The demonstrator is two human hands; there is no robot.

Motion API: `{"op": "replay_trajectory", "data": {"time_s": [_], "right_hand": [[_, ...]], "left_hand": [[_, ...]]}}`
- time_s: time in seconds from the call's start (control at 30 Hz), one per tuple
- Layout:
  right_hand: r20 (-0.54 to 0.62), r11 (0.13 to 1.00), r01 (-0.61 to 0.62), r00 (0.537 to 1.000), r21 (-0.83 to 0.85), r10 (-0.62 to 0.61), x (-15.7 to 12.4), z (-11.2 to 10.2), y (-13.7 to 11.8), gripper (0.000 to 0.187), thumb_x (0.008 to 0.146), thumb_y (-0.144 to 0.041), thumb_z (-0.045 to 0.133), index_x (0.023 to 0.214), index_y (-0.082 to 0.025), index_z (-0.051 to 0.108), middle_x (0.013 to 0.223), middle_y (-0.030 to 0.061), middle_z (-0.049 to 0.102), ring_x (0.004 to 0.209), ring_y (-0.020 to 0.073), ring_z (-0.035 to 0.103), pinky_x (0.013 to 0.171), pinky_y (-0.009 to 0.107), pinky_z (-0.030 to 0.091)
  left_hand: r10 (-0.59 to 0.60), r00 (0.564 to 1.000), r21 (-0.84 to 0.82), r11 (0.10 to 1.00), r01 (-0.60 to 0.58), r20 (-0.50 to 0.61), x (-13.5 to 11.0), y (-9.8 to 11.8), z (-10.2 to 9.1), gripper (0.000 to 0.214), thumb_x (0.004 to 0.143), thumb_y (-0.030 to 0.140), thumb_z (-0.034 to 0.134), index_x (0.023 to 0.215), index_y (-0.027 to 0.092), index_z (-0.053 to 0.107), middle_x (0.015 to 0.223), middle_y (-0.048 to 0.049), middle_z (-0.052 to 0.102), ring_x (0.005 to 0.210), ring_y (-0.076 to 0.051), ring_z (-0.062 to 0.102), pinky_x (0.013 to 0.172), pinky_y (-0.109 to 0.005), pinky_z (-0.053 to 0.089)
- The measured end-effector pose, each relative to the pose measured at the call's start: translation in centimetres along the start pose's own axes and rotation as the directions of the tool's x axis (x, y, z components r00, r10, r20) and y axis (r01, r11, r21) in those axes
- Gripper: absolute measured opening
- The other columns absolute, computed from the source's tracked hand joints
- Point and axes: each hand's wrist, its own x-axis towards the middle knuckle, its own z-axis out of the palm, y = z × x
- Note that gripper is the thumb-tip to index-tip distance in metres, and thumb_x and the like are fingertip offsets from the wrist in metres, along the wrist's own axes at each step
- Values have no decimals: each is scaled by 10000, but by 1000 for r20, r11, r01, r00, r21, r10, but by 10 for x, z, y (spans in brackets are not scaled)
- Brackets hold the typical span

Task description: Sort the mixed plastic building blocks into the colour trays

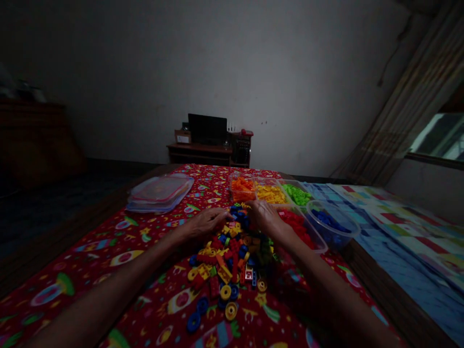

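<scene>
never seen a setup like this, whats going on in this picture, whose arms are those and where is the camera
There is no machine here. The bare arms belong to the person wearing the camera on their head; it looks forward and down, so you see roughly their view. The left hand and right hand are on either side of the far end of a mixed pile of toy pieces. It's too dim to tell whether either grips one. The pile lies on a red patterned cloth. Beyond it and to the right are clear tubs holding orange, yellow, green, red and blue pieces. A stack of lids lies to the left.
</scene>
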Motion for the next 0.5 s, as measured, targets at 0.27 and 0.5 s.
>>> {"op": "replay_trajectory", "data": {"time_s": [0.27, 0.5], "right_hand": [[212, 998, 16, 977, -63, -2, 77, 19, 22, 164, 756, -116, 554, 836, -108, 698, 786, 149, 680, 774, 217, 617, 683, 272, 442], [242, 991, 72, 969, -109, -44, 74, 26, 19, 220, 805, -167, 509, 778, -98, 715, 757, 139, 688, 645, 162, 587, 594, 236, 402]], "left_hand": [[27, 954, 26, 999, -20, -298, -10, -20, -2, 459, 851, 457, 344, 1004, 181, 677, 1034, -80, 697, 1070, -236, 588, 971, -348, 420], [4, 947, 112, 993, 33, -321, -10, -43, 8, 441, 847, 373, 342, 1118, 172, 625, 1080, -83, 684, 998, -231, 623, 914, -354, 468]]}}
